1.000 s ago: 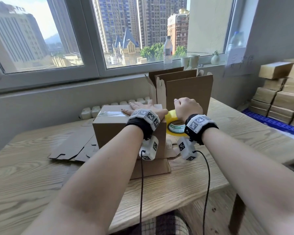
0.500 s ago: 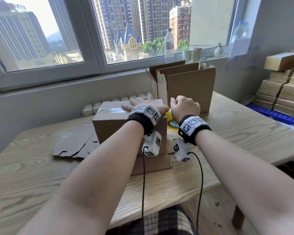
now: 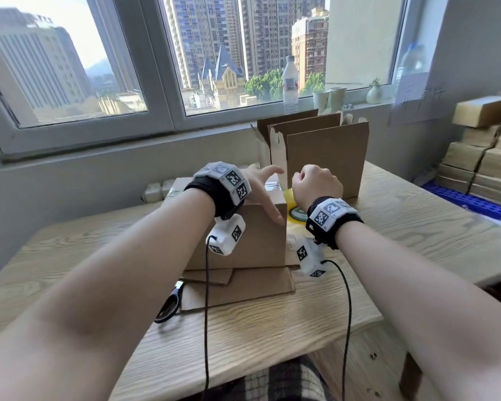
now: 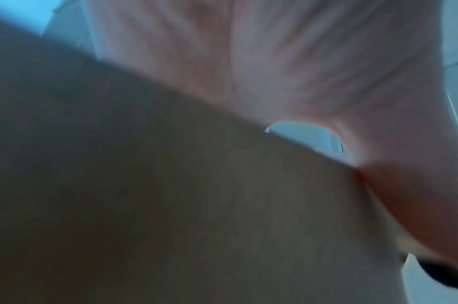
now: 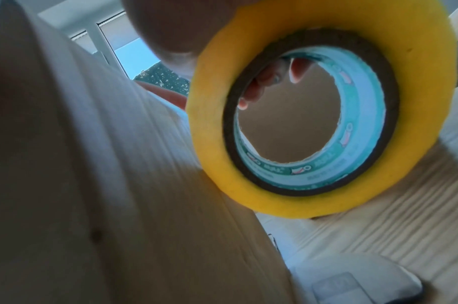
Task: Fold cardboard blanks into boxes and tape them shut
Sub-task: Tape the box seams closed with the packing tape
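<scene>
A closed cardboard box (image 3: pixel 252 241) stands on flat blanks at the table's middle, with a strip of clear tape (image 3: pixel 272 185) along its top. My left hand (image 3: pixel 268 192) lies spread over the box's right end, fingers straight on top and thumb down the front face. The left wrist view shows the palm (image 4: pixel 274 61) against the box (image 4: pixel 170 205). Just right of the box, my right hand (image 3: pixel 315 183) grips a yellow tape roll (image 3: pixel 294 211). In the right wrist view its fingers (image 5: pixel 253 90) curl through the core of the tape roll (image 5: pixel 323 115).
Open-topped boxes (image 3: pixel 327 157) stand behind, near the window sill. Flat blanks (image 3: pixel 243 290) lie under the box, and black scissors (image 3: pixel 168 305) beside them. Finished boxes (image 3: pixel 480 163) are stacked at the right wall. A bottle (image 3: pixel 289 82) stands on the sill.
My left hand has slid right to the box's right end, its thumb now down the front face. The right hand has risen a little with the roll.
</scene>
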A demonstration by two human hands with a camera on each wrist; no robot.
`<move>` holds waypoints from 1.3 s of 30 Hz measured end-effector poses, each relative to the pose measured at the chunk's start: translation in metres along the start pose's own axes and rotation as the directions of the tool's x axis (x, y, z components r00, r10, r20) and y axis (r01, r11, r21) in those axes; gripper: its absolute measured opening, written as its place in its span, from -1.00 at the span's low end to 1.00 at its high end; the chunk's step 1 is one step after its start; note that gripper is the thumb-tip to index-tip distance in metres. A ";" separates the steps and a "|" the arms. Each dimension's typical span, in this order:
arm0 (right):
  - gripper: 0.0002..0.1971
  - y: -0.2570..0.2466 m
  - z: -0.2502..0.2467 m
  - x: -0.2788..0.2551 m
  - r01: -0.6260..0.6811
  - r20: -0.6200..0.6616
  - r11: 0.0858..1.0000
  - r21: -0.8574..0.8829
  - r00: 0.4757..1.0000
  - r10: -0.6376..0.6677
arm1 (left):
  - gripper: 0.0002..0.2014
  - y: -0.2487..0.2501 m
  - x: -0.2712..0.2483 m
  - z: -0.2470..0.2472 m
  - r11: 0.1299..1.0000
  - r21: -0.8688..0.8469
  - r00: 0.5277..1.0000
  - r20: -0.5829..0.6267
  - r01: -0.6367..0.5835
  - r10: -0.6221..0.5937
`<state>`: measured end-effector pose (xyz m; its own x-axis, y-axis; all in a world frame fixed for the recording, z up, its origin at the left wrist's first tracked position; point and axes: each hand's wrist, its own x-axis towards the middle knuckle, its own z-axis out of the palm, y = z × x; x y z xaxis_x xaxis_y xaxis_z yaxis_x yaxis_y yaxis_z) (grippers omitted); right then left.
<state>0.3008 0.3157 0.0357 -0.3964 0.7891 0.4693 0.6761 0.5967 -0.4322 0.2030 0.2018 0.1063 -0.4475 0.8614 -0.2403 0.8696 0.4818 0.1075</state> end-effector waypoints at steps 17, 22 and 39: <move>-0.55 -0.129 -0.027 0.020 0.316 -0.230 0.934 0.167 0.934 -0.275 | 0.10 -0.110 -0.054 -0.048 0.996 0.059 0.861 -0.503 -0.060 0.081; -0.58 -0.189 0.010 -0.015 0.351 -0.109 0.898 0.265 0.936 -0.334 | 0.06 -0.174 -0.089 -0.046 0.994 0.112 0.902 -0.430 0.007 0.043; -0.49 -0.240 0.113 -0.051 0.330 0.206 0.893 0.306 0.893 -0.401 | -0.09 -0.267 -0.101 0.022 0.995 -0.021 0.937 -0.336 0.093 -0.095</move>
<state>0.0888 0.1488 0.0287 -0.7530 0.4953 0.4332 0.2828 0.8381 -0.4666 0.0205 -0.0174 0.0803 -0.5717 0.8156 0.0887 0.8197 0.5631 0.1053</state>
